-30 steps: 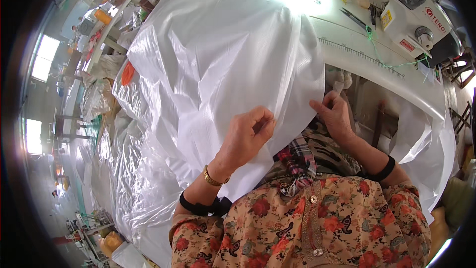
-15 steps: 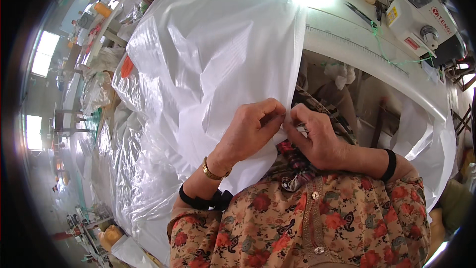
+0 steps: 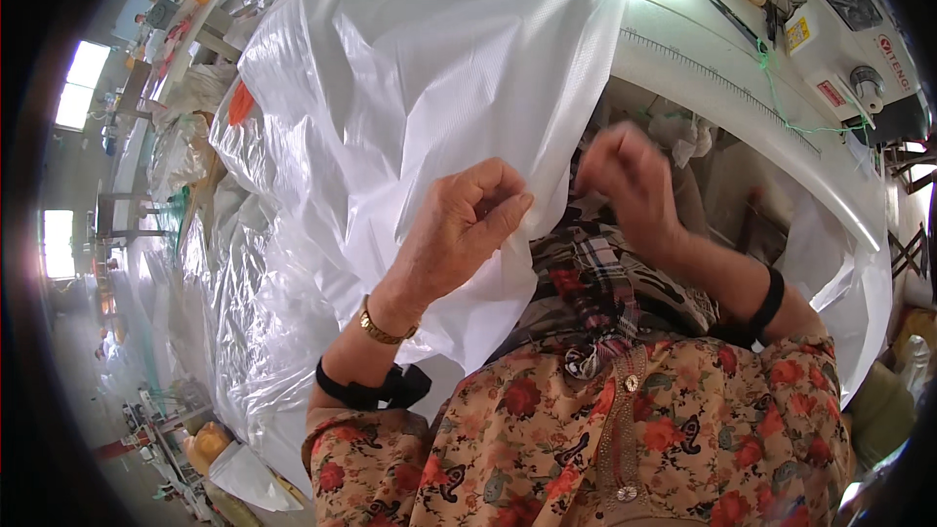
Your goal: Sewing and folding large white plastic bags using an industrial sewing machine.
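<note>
A large white plastic sheet (image 3: 420, 88), glossy and finely ribbed, drapes from the work surface down toward my lap. Over its lower right part is my left hand (image 3: 459, 224), closed, its thumb drawn against the curled fingers close to the sheet's edge. What lies in that pinch is hidden. To the right of the edge, apart from the sheet, my right hand (image 3: 630, 185) is raised and smeared by motion. Its fingers do not show clearly, and I see nothing held in it. Below the hands, a plaid cloth strip (image 3: 600, 283) rests on my camouflage-patterned clothing.
A white sewing machine (image 3: 830, 59) stands at the far right on a pale table (image 3: 683, 54) with a ruler scale along it. Black tweezers (image 3: 734, 21) and green thread (image 3: 776, 98) lie nearby. Crumpled clear plastic (image 3: 254, 303) fills the left side. A bright lamp lights the back.
My hands, together at the sheet's edge before, are now apart. The right has swung up and away from the edge; the left has moved slightly left and up. The view has shifted a little.
</note>
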